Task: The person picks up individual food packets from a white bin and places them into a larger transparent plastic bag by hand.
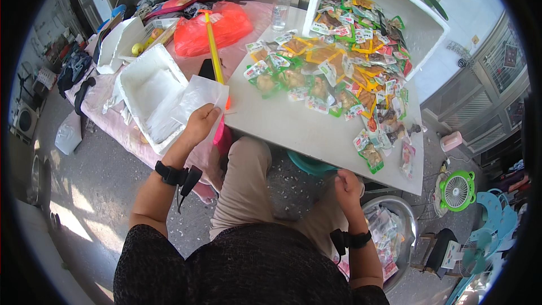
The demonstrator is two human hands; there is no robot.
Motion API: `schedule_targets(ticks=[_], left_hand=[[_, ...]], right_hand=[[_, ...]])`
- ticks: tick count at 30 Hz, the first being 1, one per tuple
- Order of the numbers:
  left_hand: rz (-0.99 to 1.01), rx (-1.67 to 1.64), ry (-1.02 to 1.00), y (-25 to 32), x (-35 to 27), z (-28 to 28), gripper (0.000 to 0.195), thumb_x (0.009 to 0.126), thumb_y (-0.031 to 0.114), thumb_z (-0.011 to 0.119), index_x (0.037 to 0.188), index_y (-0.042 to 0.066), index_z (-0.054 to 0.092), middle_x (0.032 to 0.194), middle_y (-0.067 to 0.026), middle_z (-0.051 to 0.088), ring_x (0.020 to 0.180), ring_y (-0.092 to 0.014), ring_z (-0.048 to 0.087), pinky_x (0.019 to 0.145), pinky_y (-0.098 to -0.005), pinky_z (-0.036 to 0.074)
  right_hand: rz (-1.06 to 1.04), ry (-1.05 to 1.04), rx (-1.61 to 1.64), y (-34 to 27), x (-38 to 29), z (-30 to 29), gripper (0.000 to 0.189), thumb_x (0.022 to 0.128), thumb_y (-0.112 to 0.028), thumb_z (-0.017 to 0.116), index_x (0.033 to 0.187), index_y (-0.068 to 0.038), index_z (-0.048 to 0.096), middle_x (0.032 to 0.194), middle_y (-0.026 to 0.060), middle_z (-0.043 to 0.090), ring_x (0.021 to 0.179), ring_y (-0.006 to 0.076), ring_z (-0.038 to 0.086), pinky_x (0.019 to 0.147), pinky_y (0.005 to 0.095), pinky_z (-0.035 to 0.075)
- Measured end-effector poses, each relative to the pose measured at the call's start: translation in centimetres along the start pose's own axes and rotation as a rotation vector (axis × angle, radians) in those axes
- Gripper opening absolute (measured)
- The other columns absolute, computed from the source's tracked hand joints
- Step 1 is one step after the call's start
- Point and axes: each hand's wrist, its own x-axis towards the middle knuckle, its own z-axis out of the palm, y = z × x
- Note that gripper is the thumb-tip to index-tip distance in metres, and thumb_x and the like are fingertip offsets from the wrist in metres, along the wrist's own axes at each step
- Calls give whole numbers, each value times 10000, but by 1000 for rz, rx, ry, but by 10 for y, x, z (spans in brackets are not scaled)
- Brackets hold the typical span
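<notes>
My left hand [201,123] grips a thin, translucent plastic bag [211,90] by its lower side, over the rim of an open white foam box [148,89]. At the table's near edge, my right hand [348,187] is curled with nothing visible in it. Sealed food packets [322,87] with green, yellow and clear wrapping are heaped on the pale table [271,114]. They spill from a large white foam box [311,4] lying on its side. More packets [387,228] fill a metal basin [413,220] beside my right forearm.
Left of the table, a pink-covered surface [112,118] carries a red plastic bag [211,29], a yellow stick-like tool [214,48] and a basket [167,29] with fruit. A lidded bottle [280,12] stands at the back. A teal basin [311,164] sits below; a green fan [457,190] stands right.
</notes>
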Motion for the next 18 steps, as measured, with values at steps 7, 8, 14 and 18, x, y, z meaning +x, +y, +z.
schedule_targets(ticks=[7, 8, 14, 18], left_hand=[[-51, -316, -133, 40, -18, 122, 189, 765, 149, 575, 652, 23, 492, 574, -12, 469, 540, -82, 424, 494, -245, 362], [-72, -338, -132, 44, -21, 133, 189, 760, 149, 581, 651, 22, 494, 577, -14, 475, 542, -83, 430, 496, -246, 366], [-177, -618, -299, 55, -26, 158, 122, 772, 84, 588, 718, 56, 482, 654, 17, 489, 610, -52, 450, 538, -186, 377], [-321, -798, -512, 51, -21, 149, 90, 787, 80, 569, 734, 69, 497, 689, 10, 510, 649, -68, 480, 588, -189, 394]], right_hand=[[321, -236, 615, -55, 63, 74, 195, 812, -137, 529, 961, -16, 493, 847, 24, 532, 749, 83, 503, 634, 219, 421], [455, -256, 731, -59, 68, 84, 228, 815, -162, 528, 987, -21, 478, 870, 28, 526, 774, 101, 513, 647, 236, 432], [627, -243, 1018, -57, 80, 114, 162, 811, -179, 535, 901, -56, 481, 849, 37, 507, 769, 136, 520, 658, 294, 448], [686, -293, 1110, -42, 78, 111, 110, 810, -168, 536, 856, -82, 485, 818, 33, 518, 747, 136, 517, 642, 288, 439]])
